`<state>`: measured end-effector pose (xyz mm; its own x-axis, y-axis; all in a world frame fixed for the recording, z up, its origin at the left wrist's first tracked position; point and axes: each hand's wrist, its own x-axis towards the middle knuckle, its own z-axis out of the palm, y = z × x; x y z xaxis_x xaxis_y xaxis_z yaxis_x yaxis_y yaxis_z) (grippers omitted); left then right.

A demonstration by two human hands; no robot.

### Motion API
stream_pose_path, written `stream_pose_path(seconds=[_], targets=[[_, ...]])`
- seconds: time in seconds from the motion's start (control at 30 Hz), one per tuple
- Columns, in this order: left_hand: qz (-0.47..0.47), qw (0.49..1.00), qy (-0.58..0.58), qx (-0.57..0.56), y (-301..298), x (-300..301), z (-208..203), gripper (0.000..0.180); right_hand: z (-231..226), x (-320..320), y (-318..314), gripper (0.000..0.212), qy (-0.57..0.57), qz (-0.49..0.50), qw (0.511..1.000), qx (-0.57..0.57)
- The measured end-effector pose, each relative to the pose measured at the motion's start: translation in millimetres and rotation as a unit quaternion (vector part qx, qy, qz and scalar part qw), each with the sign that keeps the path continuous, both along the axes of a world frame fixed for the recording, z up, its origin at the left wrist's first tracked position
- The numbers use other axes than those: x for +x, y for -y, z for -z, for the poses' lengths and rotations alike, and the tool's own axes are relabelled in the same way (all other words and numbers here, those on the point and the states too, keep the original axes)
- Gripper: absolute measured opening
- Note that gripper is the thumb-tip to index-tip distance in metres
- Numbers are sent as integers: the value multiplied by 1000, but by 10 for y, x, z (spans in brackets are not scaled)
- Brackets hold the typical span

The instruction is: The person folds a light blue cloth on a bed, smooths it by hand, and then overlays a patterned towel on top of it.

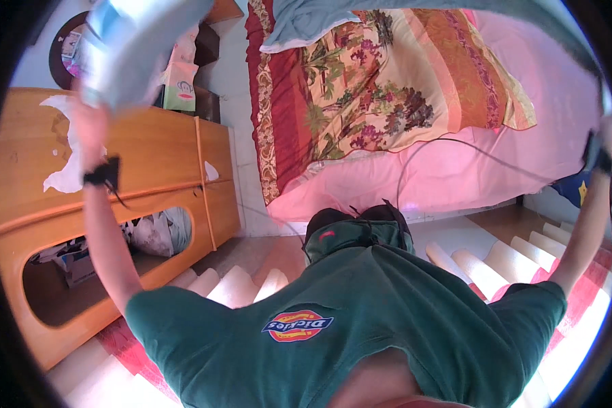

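Note:
With both arms spread wide, I hold up a large light blue cloth that stretches across the far side of the view. Its left end is raised and smeared by motion above my left hand, which is closed on it. At the right rim, my right hand grips the other end, though its fingers are small and blurred. Beneath the cloth, a floral blanket in red, orange and cream lies rumpled on a bed with a pink sheet. The cloth covers part of the blanket's far edge.
A wooden cabinet with an oval opening stands at left, with a gift bag beyond it. A dark cable runs over the bed. Striped curtains hang close behind me on both sides. A round framed mirror or picture is at far left.

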<state>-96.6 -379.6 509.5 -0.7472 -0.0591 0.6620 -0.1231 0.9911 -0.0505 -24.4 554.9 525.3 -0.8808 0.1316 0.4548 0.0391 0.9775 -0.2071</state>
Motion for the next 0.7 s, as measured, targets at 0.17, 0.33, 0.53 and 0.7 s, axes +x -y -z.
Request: stream_pose_path(seconds=[0.17,0.33,0.53,0.7], targets=[[185,735,549,353,-466,1527,1848,73,1684,963,773,59,308,-58,946,-86],[67,645,749,134,-513,2507,2606,108,2567,1925,1192,68,447,-7,894,-30],[21,467,883,36,-707,3035,2726,48,3136,2711,957,86,631,149,761,-16],[14,420,903,91,-598,3256,2832,35,2940,2321,1366,53,813,230,533,-42]])
